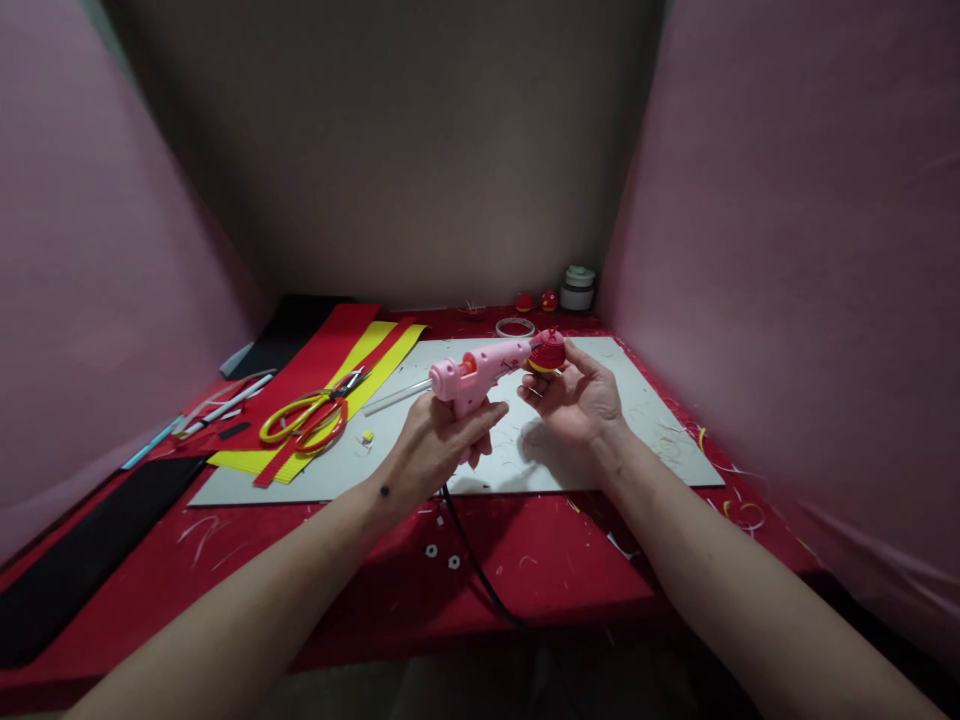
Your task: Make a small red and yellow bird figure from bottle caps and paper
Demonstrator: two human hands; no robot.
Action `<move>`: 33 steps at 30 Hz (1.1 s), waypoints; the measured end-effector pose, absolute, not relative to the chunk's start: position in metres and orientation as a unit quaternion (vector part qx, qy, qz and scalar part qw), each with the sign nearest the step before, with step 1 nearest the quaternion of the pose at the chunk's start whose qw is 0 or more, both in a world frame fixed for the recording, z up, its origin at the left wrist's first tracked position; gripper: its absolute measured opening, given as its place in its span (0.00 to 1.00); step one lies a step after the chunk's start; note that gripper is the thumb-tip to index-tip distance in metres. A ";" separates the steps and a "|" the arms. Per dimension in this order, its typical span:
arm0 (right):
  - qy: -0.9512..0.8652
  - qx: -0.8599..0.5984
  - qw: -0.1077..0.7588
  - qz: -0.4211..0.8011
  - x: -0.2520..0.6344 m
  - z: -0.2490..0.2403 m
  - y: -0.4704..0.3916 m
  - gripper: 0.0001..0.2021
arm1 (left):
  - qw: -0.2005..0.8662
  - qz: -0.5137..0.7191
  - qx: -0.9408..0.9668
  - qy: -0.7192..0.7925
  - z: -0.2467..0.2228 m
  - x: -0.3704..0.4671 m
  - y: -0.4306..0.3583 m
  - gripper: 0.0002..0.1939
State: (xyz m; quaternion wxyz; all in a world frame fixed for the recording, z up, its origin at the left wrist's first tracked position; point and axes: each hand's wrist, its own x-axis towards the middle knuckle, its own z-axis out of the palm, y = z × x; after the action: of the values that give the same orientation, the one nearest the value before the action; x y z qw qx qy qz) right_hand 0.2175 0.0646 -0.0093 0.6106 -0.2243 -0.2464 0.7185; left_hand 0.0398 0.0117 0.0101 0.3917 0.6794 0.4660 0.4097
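A pink glue gun point(480, 375) is gripped by its handle in my left hand point(439, 445), its nozzle pointing right. A clear glue stick point(397, 397) sticks out of its back end, and a black cord point(476, 560) hangs below. My right hand point(577, 400) holds a small round red piece with a yellow lower band point(547, 352) between thumb and fingers. The nozzle meets the near left side of this piece; whether it touches cannot be made out. Both hands are above a white board point(495, 470).
Scissors point(307, 420) lie on red strips point(341, 345) and yellow corrugated strips point(409, 345) at left. Black sheets point(97, 550) lie farther left. A white ring point(515, 328), two small red balls point(549, 300) and a lidded jar point(577, 288) stand behind. Pink cloth point(787, 250) walls both sides.
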 end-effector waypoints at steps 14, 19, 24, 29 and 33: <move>-0.233 -0.219 0.612 0.724 0.218 -0.010 0.065 0.11 | 0.384 0.390 0.678 0.490 0.011 0.039 0.012 0.20; -0.235 -0.216 0.617 0.719 0.217 -0.010 0.066 0.11 | 0.381 0.388 0.678 0.494 0.012 0.038 0.012 0.20; -0.228 -0.216 0.620 0.719 0.218 -0.011 0.067 0.10 | 0.377 0.388 0.671 0.507 0.017 0.040 0.009 0.21; -0.236 -0.214 0.617 0.720 0.219 -0.012 0.068 0.11 | 0.373 0.392 0.671 0.507 0.021 0.042 0.006 0.21; -0.229 -0.216 0.620 0.719 0.218 -0.011 0.067 0.09 | 0.377 0.383 0.668 0.515 0.018 0.041 0.007 0.20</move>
State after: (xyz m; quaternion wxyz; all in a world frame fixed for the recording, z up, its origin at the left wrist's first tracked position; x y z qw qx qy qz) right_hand 0.2179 0.0673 -0.0107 0.6197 -0.2165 -0.2290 0.7188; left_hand 0.0414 0.0073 0.0178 0.3769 0.6681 0.5146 0.3832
